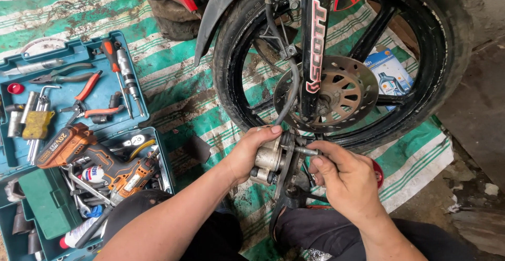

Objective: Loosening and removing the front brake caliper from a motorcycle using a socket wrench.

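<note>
1. The left hand (248,156) gripped the brake caliper (271,161), which sat between both hands, just below the brake disc (336,90).
2. The right hand (344,179) pinched a metal bolt (305,150) at the caliper's side.
3. Well to the left of the left hand lay an open blue toolbox (158,150) with an orange drill (84,153).

Toolbox (52,198) left of wheel (336,61); caliper (269,161) below disc (342,90).

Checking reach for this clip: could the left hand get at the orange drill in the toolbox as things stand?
Probably yes, once it lets go: the left hand holds the brake caliper, and nothing lies over the drill in the toolbox.
</note>
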